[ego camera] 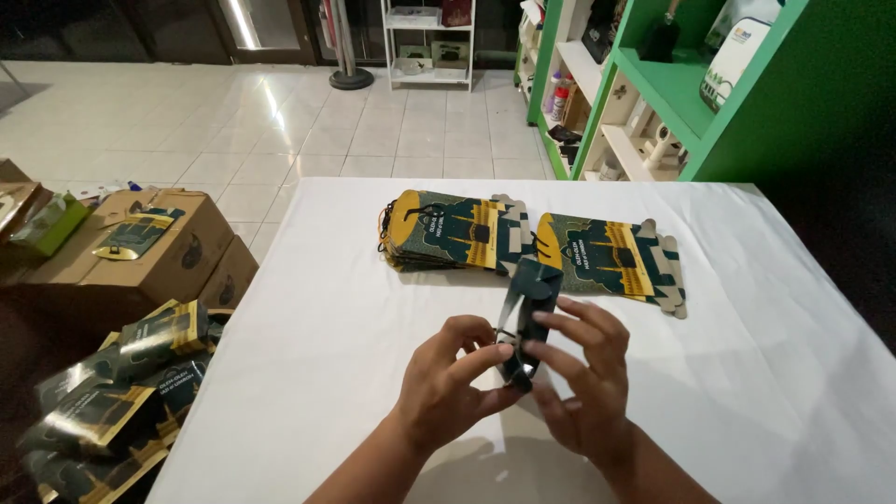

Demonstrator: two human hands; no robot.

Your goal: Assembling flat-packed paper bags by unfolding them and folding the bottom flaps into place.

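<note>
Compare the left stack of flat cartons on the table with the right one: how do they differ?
The left stack looks thicker, with many layers showing at its edge; the right stack looks thinner. The left stack lies clear of the hands; the held carton overlaps the right stack's near-left corner. Both lie flat on the white table, sharing the dark green and yellow print.

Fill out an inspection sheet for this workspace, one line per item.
Surface: white table, cloth-covered.
Job's things: dark folded card box, held above the table.
Clutter: two stacks of flat printed cartons at the far edge.
Hands: left hand and right hand both grip the card box.
Cables: nothing seen.
Surroundings: cardboard boxes, folded cartons on the left, green shelving, tiled floor.
</note>
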